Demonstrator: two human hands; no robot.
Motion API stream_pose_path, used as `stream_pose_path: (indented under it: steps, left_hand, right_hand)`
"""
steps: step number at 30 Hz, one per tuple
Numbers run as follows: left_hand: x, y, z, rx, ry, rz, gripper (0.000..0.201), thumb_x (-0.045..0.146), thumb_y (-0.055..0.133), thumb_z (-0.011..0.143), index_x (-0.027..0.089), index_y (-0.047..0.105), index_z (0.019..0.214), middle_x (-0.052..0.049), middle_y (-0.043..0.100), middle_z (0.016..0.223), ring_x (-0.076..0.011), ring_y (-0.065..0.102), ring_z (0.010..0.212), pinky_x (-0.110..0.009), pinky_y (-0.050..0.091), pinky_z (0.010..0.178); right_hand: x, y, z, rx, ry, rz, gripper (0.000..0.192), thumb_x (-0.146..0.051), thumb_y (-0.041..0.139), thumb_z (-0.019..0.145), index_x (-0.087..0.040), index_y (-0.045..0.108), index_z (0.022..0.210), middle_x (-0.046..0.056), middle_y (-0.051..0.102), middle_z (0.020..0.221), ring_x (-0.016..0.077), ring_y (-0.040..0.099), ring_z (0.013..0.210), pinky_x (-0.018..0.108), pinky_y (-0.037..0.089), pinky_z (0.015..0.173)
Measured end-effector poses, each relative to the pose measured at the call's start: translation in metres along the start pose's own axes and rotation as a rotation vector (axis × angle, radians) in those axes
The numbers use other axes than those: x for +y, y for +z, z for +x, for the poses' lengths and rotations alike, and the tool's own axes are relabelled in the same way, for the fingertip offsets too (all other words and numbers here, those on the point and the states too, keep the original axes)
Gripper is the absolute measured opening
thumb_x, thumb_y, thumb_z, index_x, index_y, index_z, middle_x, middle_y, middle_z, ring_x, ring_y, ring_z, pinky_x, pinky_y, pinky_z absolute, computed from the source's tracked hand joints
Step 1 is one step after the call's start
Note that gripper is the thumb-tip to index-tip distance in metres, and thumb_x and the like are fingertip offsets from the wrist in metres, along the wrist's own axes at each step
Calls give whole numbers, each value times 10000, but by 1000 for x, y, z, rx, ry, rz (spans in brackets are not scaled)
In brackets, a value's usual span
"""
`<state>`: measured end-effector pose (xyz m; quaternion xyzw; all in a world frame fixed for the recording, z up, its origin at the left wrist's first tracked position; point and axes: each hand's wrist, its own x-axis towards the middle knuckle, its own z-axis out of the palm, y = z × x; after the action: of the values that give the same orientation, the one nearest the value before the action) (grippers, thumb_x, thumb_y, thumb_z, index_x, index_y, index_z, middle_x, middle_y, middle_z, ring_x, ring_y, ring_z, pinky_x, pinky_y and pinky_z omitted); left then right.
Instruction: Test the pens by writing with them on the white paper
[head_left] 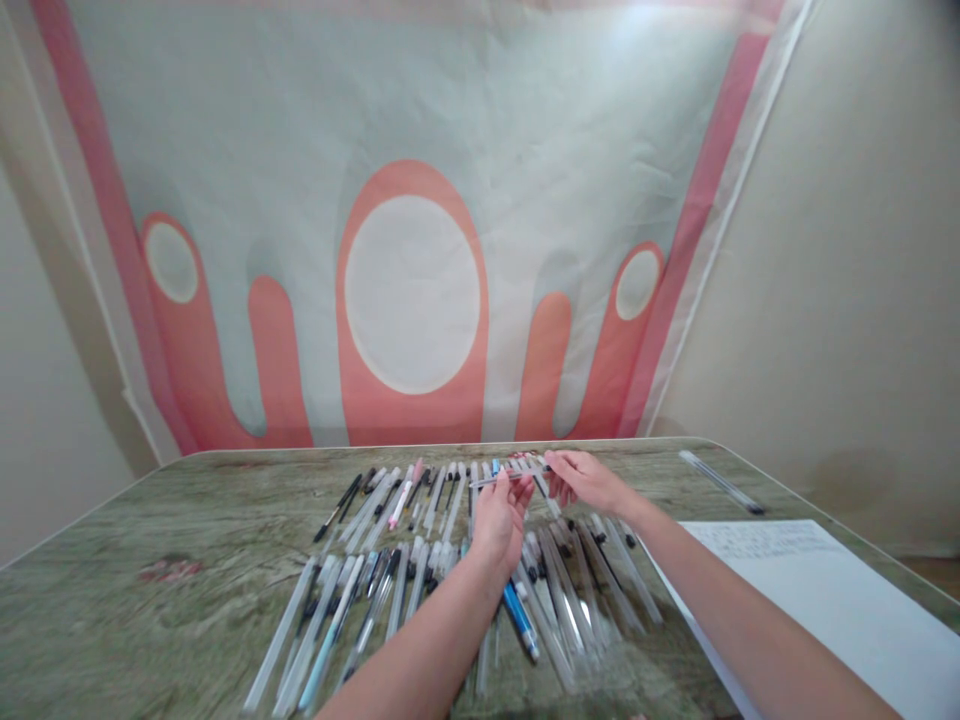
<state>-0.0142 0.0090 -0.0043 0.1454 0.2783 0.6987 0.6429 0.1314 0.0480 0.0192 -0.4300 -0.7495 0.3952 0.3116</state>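
Above the rows of pens, my left hand and my right hand hold a slim clear pen roughly level between them. The left fingers pinch it along its barrel. My right fingers are closed at its right end, which they partly hide. Below lie two rows of pens: a far row with a white and pink pen and black pens, and a near row of mostly clear capped pens. A blue pen lies just under my left wrist. My forearms cover part of the near row.
At the right is a white sheet of paper with handwriting along its top, partly under my right forearm. A clear pen lies alone beyond it. The wood-patterned table ends at a wall hanging with pink shapes.
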Motion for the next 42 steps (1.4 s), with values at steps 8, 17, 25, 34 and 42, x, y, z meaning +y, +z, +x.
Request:
stream_pose_path:
  steps: [8,17,25,34,42]
  left_hand:
    - [1,-1,0,2,10,0,152,172,463,849,104,537,735,-85,630,704,-116,632,666,-234,519,689]
    - [0,-1,-1,-2,17,24,141,168,457,852,112,524,742,-73,627,697,-110,629,658,-229,518,681]
    - [-1,0,-2,-13,16,29,133,171,462,850,112,526,750,-73,630,708,-114,629,672,-239,514,691]
    - [-1,-3,0,-9,30,36,134,175,459,853,113,514,747,-69,629,706,-111,629,674,-245,507,713]
    - [-1,-2,-2,-20,32,36,129,186,469,848,111,518,756,-79,628,721,-117,632,700,-250,499,734]
  right_hand:
    - [-4,-4,-2,99,-267,-280,253,-420,386,858,-189,476,806,-5,569,654,123,524,590,238,398,566]
    - [0,4,1,37,-72,-115,476,-542,239,865,-189,444,621,-26,499,453,107,485,416,221,378,461]
    - [-3,2,-2,112,-214,-267,352,-483,330,866,-190,464,724,-12,553,589,107,509,527,217,394,512]
    - [3,-1,1,-38,-17,17,421,-560,293,838,-182,445,733,-15,526,594,122,543,525,215,408,447]
    - [-5,1,-2,140,-265,-406,300,-403,309,888,-189,452,735,-7,534,622,128,491,592,267,377,602]
